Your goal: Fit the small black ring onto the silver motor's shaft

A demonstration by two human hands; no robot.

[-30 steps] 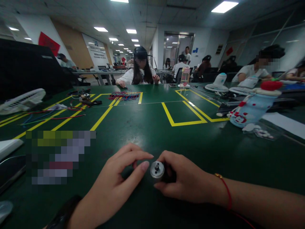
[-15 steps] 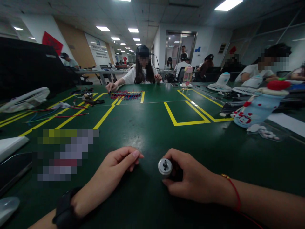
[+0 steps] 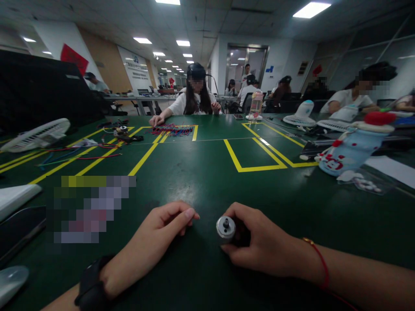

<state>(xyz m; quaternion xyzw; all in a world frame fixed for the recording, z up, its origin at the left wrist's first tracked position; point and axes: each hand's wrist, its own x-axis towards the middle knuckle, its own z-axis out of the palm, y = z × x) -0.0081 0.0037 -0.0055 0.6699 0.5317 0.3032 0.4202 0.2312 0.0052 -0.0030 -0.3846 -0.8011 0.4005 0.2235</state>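
Observation:
My right hand [image 3: 259, 242] is wrapped round the side of a small silver motor [image 3: 225, 229], a metal cylinder that stands upright. Its end face points up, with a short dark shaft and small dark holes. To the left, apart from the motor, my left hand [image 3: 171, 222] rests low over the green table [image 3: 181, 181]. Its thumb presses against the curled index finger, and the other fingers fold underneath. Whether anything small is pinched there is hidden. A black watch band is on the left wrist, a red cord on the right.
Yellow tape lines [image 3: 240, 157] mark the table. Wires [image 3: 175, 129] lie at the far side by a co-worker's hand [image 3: 157, 120]. A blue bottle [image 3: 353, 144] and fans [image 3: 303, 114] stand right. Another fan [image 3: 35, 136], cables and a mouse [image 3: 13, 283] are left.
My left hand has shifted very slightly right, closer to the motor. My right hand keeps the same grip. The view has drifted a little, and the co-worker's hand across the table has moved slightly.

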